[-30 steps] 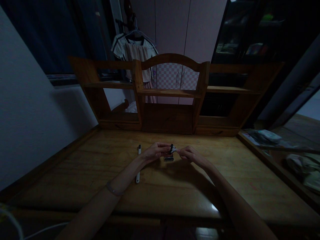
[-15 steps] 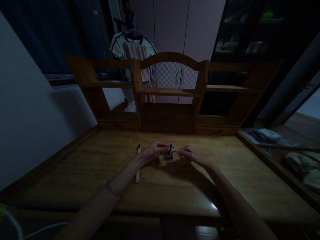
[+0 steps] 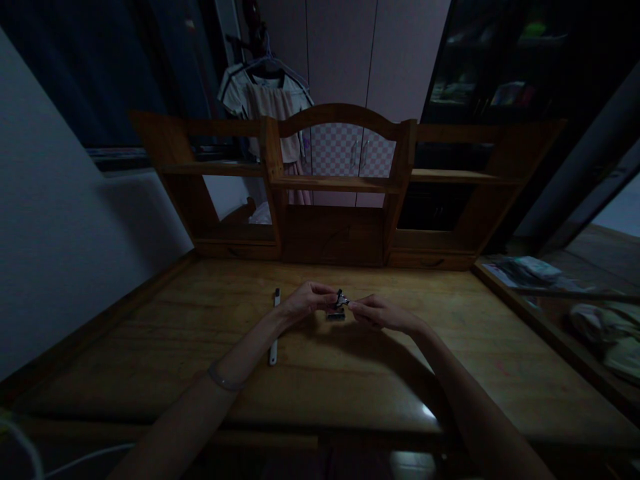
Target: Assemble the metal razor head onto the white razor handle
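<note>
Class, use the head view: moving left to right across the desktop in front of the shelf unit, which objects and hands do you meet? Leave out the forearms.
White strip → left hand → small dark-and-silver object → right hand.

Wooden desk (image 3: 325, 387), slim white dark-tipped stick (image 3: 273, 351), small dark object (image 3: 335, 317), wooden shelf unit (image 3: 272, 157) along back

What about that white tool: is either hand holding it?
No, the white tool lies on the wooden desk; the left hand and right hand hold a small metallic piece.
</note>
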The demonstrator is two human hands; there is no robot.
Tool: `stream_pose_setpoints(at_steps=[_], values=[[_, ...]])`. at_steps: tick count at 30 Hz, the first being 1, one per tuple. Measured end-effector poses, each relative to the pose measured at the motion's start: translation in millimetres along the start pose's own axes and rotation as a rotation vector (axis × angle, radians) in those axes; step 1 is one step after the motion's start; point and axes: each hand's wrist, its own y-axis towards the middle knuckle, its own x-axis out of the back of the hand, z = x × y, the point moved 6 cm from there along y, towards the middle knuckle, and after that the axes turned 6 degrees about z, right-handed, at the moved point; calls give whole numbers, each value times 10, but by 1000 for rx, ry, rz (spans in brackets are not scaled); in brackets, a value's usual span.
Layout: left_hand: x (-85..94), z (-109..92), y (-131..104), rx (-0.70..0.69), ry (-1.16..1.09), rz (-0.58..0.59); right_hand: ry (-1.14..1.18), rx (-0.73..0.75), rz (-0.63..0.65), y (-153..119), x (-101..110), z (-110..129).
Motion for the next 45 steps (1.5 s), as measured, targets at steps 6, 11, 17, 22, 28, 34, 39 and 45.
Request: stream_pose_setpoints(at_steps=[6, 11, 17, 22, 28, 34, 39, 45], values=[[62, 68, 43, 20, 93, -68, -104, -42, -54, 18, 37, -80], [88, 144, 96, 39, 138, -126, -286, -46, -216, 67, 131, -173], [65, 136, 111, 17, 39, -114, -560, -50, -440, 19, 226, -161], [83, 164, 121, 21, -66, -118, -705, 4, -554, -1, 260, -117], [176, 204, 123, 29, -76, -234, -718, 55, -575, -7, 239, -57], [182, 189, 114, 7, -89, -248, -673, 117, -623, -11, 231, -21], [181, 187, 117, 7, -145, -227, -651, 143, -637, 40, 235, -44], [183, 145, 92, -9, -190, -240, -630, 175, -616, 62, 215, -61]])
